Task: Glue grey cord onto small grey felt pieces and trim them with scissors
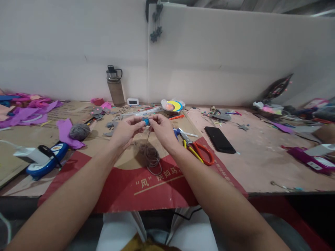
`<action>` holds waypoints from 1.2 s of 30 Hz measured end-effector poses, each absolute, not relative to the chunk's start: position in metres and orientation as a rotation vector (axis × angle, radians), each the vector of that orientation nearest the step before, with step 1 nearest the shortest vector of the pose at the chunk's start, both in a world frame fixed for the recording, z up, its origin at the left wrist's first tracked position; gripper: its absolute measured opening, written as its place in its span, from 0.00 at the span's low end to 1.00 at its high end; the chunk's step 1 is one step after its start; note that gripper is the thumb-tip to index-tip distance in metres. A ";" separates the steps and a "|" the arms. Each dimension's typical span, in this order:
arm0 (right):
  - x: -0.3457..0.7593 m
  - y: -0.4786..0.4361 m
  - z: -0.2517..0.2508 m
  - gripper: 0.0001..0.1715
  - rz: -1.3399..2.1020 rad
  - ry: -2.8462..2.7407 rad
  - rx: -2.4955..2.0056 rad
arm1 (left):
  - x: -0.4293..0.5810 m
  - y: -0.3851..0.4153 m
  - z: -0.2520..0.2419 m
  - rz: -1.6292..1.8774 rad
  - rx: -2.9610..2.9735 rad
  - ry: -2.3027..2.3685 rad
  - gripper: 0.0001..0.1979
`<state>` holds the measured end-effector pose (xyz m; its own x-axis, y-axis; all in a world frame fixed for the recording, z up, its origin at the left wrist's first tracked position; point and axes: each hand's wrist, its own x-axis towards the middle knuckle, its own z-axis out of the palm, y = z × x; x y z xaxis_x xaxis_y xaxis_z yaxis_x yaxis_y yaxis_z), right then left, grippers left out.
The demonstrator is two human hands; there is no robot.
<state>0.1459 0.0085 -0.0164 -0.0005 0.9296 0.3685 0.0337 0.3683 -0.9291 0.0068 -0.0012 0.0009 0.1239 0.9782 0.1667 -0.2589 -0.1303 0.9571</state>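
Between the fingertips of my left hand (127, 130) and my right hand (162, 128) is a small blue piece (146, 121), too small to make out its kind. Both hands pinch it, raised over the cardboard. From there a strand of grey yarn hangs down to a loose coil of yarn (149, 156) on the red and brown cardboard sheet (120, 188). Just right of my right forearm lie red-handled scissors (205, 151) and a yellow-handled tool (193, 150), partly covered by the arm.
A water bottle (115, 87) stands by the wall near a small white clock (133, 101). Left are a grey yarn ball (80, 131), purple felt (65, 129) and a blue power strip (48, 162). A black phone (220, 139) lies right. Another person's hand (324, 134) shows at the right edge.
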 end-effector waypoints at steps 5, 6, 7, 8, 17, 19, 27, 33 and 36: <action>0.156 0.006 -0.018 0.04 0.818 -1.450 -0.997 | 0.005 -0.004 0.004 1.186 1.195 0.836 0.10; 0.157 0.004 -0.018 0.03 0.773 -1.480 -1.005 | 0.004 -0.004 0.004 1.173 1.190 0.835 0.09; 0.158 0.003 -0.017 0.03 0.731 -1.507 -1.009 | 0.003 -0.004 0.004 1.166 1.183 0.834 0.09; 0.159 0.001 -0.016 0.03 0.697 -1.528 -1.008 | 0.003 -0.004 0.004 1.163 1.176 0.834 0.09; 0.159 -0.009 -0.008 0.03 0.600 -1.588 -1.049 | -0.005 0.005 0.006 1.469 1.022 1.036 0.06; 0.159 -0.009 -0.008 0.03 0.630 -1.577 -1.049 | -0.010 0.008 0.009 1.508 0.931 1.026 0.04; 0.160 -0.010 -0.009 0.04 0.504 -1.677 -1.057 | -0.002 -0.001 0.009 1.136 1.266 0.969 0.11; 0.161 -0.012 -0.008 0.05 0.374 -1.793 -1.022 | 0.000 -0.003 0.006 1.140 1.436 1.066 0.10; 0.159 -0.008 -0.011 0.08 0.627 -1.656 -0.983 | -0.002 0.000 0.004 1.204 1.450 1.137 0.09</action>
